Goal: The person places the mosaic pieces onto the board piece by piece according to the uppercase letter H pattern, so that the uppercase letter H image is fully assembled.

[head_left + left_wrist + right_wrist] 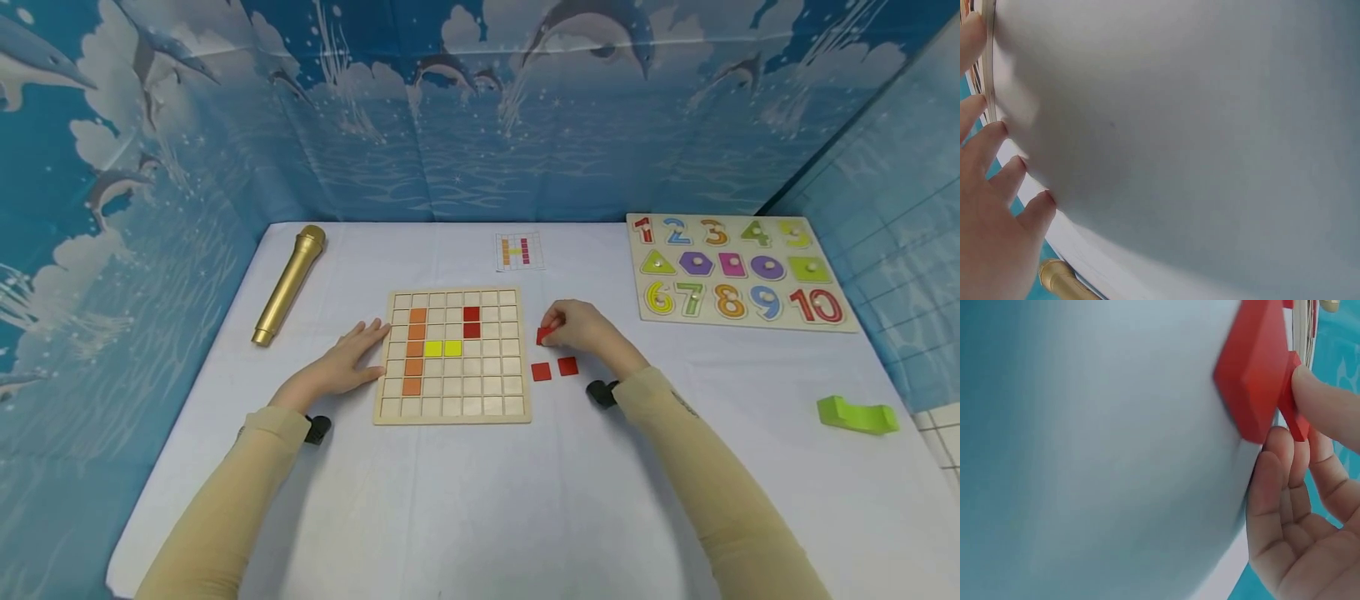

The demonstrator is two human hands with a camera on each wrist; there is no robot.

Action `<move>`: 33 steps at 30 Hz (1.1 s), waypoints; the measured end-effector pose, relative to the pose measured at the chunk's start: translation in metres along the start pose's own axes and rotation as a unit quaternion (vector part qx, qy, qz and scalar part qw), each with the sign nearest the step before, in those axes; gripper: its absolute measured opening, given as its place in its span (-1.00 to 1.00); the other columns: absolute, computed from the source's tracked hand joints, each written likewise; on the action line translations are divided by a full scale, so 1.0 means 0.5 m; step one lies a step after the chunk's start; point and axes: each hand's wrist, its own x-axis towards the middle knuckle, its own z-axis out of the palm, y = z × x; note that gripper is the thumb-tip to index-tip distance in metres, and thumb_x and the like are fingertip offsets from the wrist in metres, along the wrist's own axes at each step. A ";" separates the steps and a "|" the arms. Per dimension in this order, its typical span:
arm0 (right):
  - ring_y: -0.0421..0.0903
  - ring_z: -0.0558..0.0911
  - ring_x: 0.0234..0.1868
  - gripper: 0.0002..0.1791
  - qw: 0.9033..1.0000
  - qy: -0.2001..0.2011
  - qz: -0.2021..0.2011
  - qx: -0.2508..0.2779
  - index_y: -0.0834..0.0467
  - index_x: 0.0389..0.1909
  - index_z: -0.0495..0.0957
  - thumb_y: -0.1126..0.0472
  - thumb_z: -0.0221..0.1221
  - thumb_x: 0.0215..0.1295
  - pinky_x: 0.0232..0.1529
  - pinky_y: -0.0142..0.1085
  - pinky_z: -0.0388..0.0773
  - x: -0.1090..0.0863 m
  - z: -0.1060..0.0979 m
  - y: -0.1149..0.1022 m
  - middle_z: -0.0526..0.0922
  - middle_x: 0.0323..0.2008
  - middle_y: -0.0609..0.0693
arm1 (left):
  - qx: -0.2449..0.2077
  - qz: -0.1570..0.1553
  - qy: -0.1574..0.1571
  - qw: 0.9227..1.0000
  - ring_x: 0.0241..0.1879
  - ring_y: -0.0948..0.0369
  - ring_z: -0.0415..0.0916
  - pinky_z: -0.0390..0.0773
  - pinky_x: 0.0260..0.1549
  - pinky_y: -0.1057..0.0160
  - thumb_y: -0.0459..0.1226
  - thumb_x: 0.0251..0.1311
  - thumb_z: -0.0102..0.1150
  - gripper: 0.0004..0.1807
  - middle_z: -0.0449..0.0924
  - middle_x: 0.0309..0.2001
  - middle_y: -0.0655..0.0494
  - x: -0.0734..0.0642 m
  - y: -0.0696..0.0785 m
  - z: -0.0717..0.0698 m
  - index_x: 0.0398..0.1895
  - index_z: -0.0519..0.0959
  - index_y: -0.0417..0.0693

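A wooden grid board (452,418) lies flat on the white table. It carries a column of several orange tiles (415,350), two yellow tiles (443,349) in a row beside them and two red tiles (472,322) stacked in a column further right. My left hand (330,367) rests with spread fingers at the board's left edge. Just right of the board, my right hand (581,327) pinches a red square tile (1292,400) between thumb and fingers, low over the table. Two more red tiles (542,372) lie on the cloth, nearer to me than that hand.
Behind the board lies a small printed card (519,252) with a coloured grid pattern. A gold microphone (288,286) is at the left. At the far right are a number-and-shape puzzle board (742,273) and a green curved block (857,416). A dolphin-print curtain (450,158) hangs behind.
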 end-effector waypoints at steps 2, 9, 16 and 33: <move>-0.02 0.48 -0.20 -0.77 1.000 0.000 -0.001 0.005 0.20 -0.16 0.52 0.26 0.32 0.22 -0.21 -0.31 0.45 -0.003 -0.001 0.002 0.53 -0.24 0.08 | 0.001 0.002 0.000 1.000 0.57 -0.18 -0.40 -0.29 0.49 -0.26 -0.18 0.38 0.13 -0.17 -0.23 0.59 -0.17 0.000 0.001 0.000 0.58 -0.06 -0.08; -0.04 0.51 -0.22 -0.77 1.000 0.004 -0.010 0.022 0.19 -0.13 0.52 0.25 0.30 0.25 -0.22 -0.34 0.49 -0.012 -0.005 0.007 0.56 -0.23 0.08 | -0.005 0.009 0.002 1.000 0.56 -0.22 -0.38 -0.28 0.48 -0.29 -0.17 0.37 0.14 -0.18 -0.22 0.58 -0.21 0.000 0.002 0.000 0.57 -0.03 -0.12; -0.05 0.53 -0.21 -0.73 0.996 0.023 -0.044 0.071 0.20 -0.07 0.54 0.22 0.29 0.26 -0.21 -0.37 0.48 -0.024 0.000 -0.018 0.58 -0.20 0.08 | -0.007 0.010 0.002 1.000 0.56 -0.22 -0.39 -0.28 0.48 -0.29 -0.19 0.37 0.14 -0.18 -0.22 0.58 -0.21 0.000 -0.001 0.005 0.57 -0.03 -0.13; -0.08 0.60 -0.37 -0.86 0.993 0.002 -0.088 0.080 0.13 -0.29 0.62 0.17 0.35 0.20 -0.32 -0.39 0.50 -0.007 0.077 -0.110 0.64 -0.36 -0.02 | -0.010 0.008 0.005 1.000 0.56 -0.21 -0.41 -0.31 0.48 -0.29 -0.19 0.38 0.13 -0.18 -0.25 0.59 -0.20 0.000 -0.003 0.004 0.58 -0.05 -0.10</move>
